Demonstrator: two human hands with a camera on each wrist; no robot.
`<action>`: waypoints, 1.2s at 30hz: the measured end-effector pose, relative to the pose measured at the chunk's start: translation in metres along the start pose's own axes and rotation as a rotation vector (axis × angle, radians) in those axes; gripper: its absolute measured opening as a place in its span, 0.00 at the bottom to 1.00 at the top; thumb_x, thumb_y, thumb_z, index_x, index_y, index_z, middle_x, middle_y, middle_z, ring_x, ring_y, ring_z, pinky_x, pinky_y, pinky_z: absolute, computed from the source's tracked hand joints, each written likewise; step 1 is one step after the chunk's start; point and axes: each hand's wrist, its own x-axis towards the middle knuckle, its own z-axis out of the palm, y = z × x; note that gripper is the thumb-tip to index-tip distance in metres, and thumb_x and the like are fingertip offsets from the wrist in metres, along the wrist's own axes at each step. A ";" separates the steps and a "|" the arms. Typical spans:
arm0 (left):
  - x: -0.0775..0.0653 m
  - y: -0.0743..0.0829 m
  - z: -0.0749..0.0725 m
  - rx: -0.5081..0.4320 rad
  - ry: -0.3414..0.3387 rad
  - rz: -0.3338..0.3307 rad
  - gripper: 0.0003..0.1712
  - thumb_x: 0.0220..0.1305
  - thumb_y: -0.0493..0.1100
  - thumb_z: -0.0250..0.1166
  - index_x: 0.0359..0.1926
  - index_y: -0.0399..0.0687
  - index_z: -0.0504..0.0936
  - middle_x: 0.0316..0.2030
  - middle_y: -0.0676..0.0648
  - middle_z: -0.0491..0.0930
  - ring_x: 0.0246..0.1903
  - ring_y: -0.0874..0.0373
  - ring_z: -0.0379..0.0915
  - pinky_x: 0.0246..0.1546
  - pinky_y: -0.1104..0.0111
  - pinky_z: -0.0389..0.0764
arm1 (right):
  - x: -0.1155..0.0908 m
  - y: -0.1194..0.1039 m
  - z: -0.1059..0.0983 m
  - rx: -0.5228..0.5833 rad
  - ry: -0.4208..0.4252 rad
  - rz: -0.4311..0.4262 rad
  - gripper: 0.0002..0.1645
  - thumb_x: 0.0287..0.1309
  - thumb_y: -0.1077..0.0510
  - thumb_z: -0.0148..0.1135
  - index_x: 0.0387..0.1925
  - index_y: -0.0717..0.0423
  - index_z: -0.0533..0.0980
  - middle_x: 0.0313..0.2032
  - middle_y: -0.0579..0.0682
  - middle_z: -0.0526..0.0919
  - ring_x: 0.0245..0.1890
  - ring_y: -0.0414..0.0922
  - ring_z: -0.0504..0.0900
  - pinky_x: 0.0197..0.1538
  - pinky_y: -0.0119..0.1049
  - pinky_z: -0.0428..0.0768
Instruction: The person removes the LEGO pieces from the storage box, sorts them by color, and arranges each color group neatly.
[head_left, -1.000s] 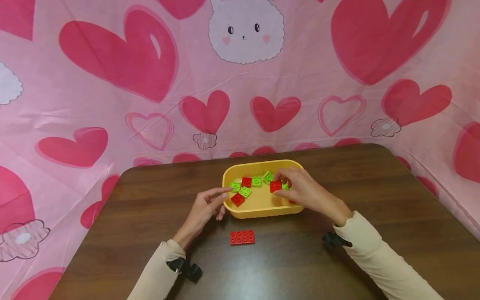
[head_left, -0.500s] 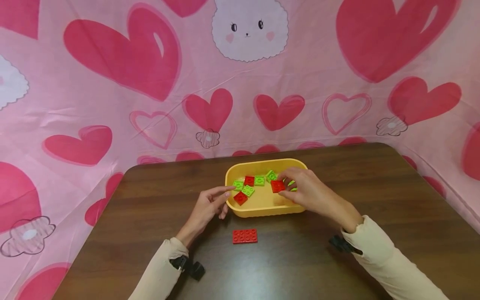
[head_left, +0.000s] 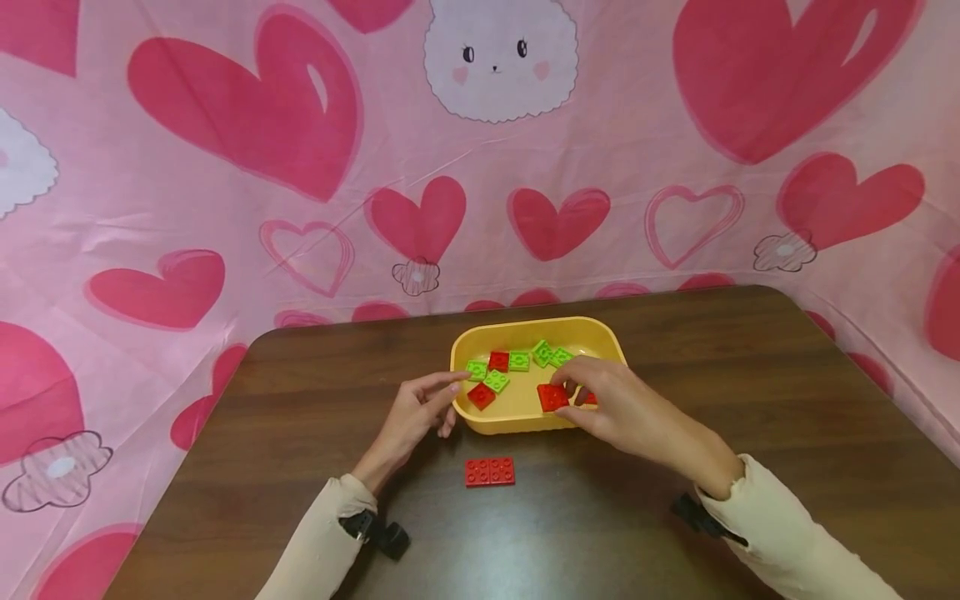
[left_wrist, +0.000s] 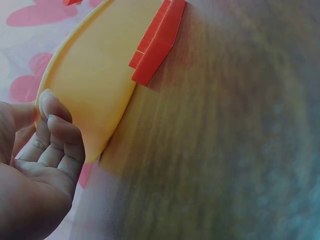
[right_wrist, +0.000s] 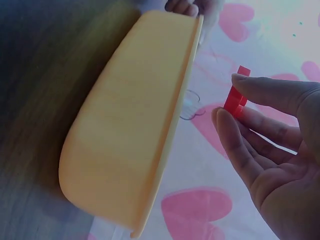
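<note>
My right hand [head_left: 611, 404] pinches a flat red building brick [head_left: 552, 397] between thumb and fingertips, over the front right part of a yellow tub [head_left: 517, 425]. In the right wrist view the brick [right_wrist: 237, 92] is edge-on, raised above the tub's rim. At the tub's left end my left hand [head_left: 408, 417] holds the rim, its other fingers bent against the outer wall in the left wrist view. Inside the tub lie several green bricks [head_left: 519, 361] and a few red bricks [head_left: 481, 396]; one red brick is partly hidden behind my right hand.
In front of the tub, two red square bricks [head_left: 490, 472] sit side by side, studs up, on the dark wooden table [head_left: 570, 533]. Behind the table's far edge hangs a pink cloth [head_left: 480, 150] with hearts.
My right hand has moved towards the front of the tub with the red brick, uncovering a green brick at the back right. My left hand stays on the rim.
</note>
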 end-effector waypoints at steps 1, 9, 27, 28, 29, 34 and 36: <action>0.000 0.000 0.000 0.001 0.000 0.000 0.20 0.72 0.44 0.62 0.60 0.40 0.79 0.19 0.45 0.76 0.16 0.56 0.70 0.19 0.72 0.75 | -0.001 -0.001 0.001 0.003 -0.001 -0.016 0.19 0.47 0.63 0.78 0.42 0.57 0.81 0.37 0.45 0.84 0.34 0.40 0.81 0.39 0.33 0.84; -0.001 0.002 0.001 0.004 0.002 -0.004 0.20 0.72 0.42 0.61 0.60 0.40 0.79 0.19 0.44 0.76 0.16 0.56 0.70 0.19 0.72 0.76 | -0.010 -0.009 0.006 -0.016 -0.049 -0.038 0.17 0.49 0.61 0.78 0.41 0.56 0.81 0.37 0.43 0.83 0.35 0.38 0.81 0.40 0.33 0.84; 0.000 0.000 0.000 -0.004 0.001 0.006 0.19 0.72 0.42 0.61 0.60 0.39 0.80 0.18 0.44 0.76 0.15 0.56 0.70 0.18 0.72 0.75 | -0.015 -0.022 0.047 0.008 -0.197 0.024 0.13 0.54 0.63 0.73 0.41 0.57 0.80 0.35 0.43 0.79 0.31 0.38 0.76 0.36 0.28 0.79; 0.000 0.000 0.000 -0.004 0.000 0.007 0.19 0.72 0.41 0.61 0.60 0.39 0.80 0.18 0.44 0.76 0.15 0.56 0.70 0.18 0.72 0.75 | -0.015 -0.021 0.048 0.004 -0.210 0.025 0.12 0.54 0.64 0.73 0.41 0.58 0.80 0.35 0.44 0.79 0.31 0.38 0.76 0.36 0.28 0.79; 0.000 0.000 0.000 -0.004 0.000 0.008 0.19 0.72 0.41 0.61 0.60 0.39 0.80 0.18 0.44 0.76 0.15 0.56 0.70 0.18 0.72 0.75 | -0.015 -0.020 0.049 -0.001 -0.227 0.027 0.12 0.54 0.64 0.73 0.40 0.58 0.80 0.35 0.44 0.79 0.32 0.38 0.76 0.36 0.29 0.79; 0.000 0.000 -0.001 -0.004 0.001 0.006 0.19 0.72 0.42 0.61 0.60 0.39 0.80 0.18 0.44 0.76 0.15 0.56 0.70 0.18 0.72 0.75 | -0.015 -0.015 0.055 -0.027 -0.310 0.029 0.12 0.51 0.68 0.72 0.39 0.60 0.81 0.32 0.44 0.77 0.31 0.36 0.74 0.35 0.30 0.78; 0.000 0.000 -0.001 -0.003 0.001 0.004 0.19 0.72 0.42 0.61 0.60 0.39 0.80 0.19 0.44 0.76 0.15 0.56 0.70 0.19 0.72 0.76 | -0.016 -0.014 0.057 -0.036 -0.330 0.031 0.12 0.50 0.69 0.72 0.39 0.60 0.81 0.32 0.44 0.77 0.31 0.36 0.74 0.36 0.30 0.78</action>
